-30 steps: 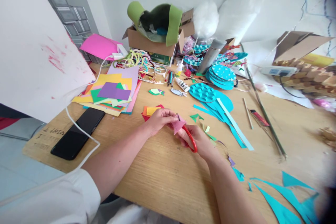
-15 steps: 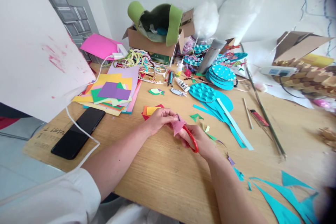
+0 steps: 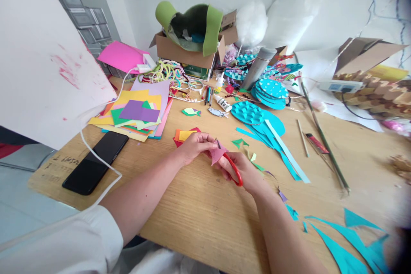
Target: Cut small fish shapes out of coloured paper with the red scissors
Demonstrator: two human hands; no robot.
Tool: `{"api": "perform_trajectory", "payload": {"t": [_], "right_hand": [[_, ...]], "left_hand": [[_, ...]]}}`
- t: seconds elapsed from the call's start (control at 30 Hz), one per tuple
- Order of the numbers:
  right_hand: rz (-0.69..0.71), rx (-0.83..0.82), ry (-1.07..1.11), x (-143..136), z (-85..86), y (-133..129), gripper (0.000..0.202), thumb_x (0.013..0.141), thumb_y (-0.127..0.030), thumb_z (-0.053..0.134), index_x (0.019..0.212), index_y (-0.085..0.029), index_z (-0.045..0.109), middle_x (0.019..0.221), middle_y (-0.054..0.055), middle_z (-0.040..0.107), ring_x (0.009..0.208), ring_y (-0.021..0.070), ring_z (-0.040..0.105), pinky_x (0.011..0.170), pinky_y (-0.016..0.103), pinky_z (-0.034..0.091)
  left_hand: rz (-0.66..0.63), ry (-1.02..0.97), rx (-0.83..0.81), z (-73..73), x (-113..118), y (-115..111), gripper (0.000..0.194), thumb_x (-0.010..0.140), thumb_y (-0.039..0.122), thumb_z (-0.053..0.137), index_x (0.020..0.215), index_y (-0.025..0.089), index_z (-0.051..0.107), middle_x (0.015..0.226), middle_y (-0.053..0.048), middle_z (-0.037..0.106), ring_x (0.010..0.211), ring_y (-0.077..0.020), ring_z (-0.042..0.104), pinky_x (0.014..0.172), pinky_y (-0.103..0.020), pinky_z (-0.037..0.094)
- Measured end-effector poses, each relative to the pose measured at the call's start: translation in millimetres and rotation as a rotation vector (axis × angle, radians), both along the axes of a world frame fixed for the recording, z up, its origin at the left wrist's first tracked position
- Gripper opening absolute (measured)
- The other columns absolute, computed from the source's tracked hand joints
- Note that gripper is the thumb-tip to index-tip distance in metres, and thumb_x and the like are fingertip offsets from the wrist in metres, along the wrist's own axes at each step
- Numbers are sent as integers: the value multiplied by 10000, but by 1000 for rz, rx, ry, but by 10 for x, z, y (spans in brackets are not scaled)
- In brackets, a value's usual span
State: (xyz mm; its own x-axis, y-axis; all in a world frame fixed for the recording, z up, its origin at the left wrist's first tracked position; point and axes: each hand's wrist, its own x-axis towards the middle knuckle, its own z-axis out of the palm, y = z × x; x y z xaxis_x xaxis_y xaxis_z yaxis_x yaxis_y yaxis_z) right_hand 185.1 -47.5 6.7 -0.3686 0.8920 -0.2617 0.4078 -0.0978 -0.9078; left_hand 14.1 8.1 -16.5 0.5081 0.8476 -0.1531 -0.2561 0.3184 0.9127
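My left hand point(image 3: 198, 145) pinches a small piece of pink paper point(image 3: 217, 154) above the middle of the table. My right hand point(image 3: 239, 169) is wrapped round the red handles of a pair of scissors point(image 3: 236, 173). The blade tips show at the paper's upper edge, and the rest of the blades is hidden by the paper. Just behind my left hand lie small red and yellow paper pieces point(image 3: 187, 135). Green paper scraps point(image 3: 240, 142) are beyond my right hand. A green paper fish point(image 3: 191, 112) and a grey-white paper fish point(image 3: 217, 112) lie farther back.
Stacked coloured paper point(image 3: 140, 111) and a black phone point(image 3: 95, 162) are on the left, with a white cable point(image 3: 99, 160) across the phone. Blue paper discs and strips point(image 3: 274, 124), a glue bottle point(image 3: 224, 103), a metal flask point(image 3: 258, 68) and a long stick point(image 3: 324, 137) are on the right.
The pink paper has tilted very slightly between my hands. Both hands otherwise keep nearly the same place and hold.
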Motion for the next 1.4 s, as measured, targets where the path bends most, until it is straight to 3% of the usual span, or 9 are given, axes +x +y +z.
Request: {"api": "perform_trajectory", "payload": {"t": [0.5,1.1,1.4], "right_hand": [[-7,15,-51,-23,70,-22,519,803,-636,564,566,-182,480,479,-15,483,432,88,366,428,225,246],[-9,-12,-42,-59,136,-37,509,794,-640,568,590,-185,467,506,-12,512,441,87,385,427,217,269],[-1,-4,-26,-39,91,-27,528,807,-653,544,576,-185,465,489,-13,492,440,91,376,432,226,256]], "left_hand": [[93,-38,-79,3,23,0,229,573,242,780,680,112,625,625,-5,620,564,-91,555,570,-227,406],[73,-25,-55,0,11,-3,245,570,259,792,679,109,631,622,-7,623,556,-84,551,573,-223,408],[54,-33,-29,9,8,-12,262,578,295,796,665,116,625,614,-2,618,556,-88,545,583,-230,407]]}}
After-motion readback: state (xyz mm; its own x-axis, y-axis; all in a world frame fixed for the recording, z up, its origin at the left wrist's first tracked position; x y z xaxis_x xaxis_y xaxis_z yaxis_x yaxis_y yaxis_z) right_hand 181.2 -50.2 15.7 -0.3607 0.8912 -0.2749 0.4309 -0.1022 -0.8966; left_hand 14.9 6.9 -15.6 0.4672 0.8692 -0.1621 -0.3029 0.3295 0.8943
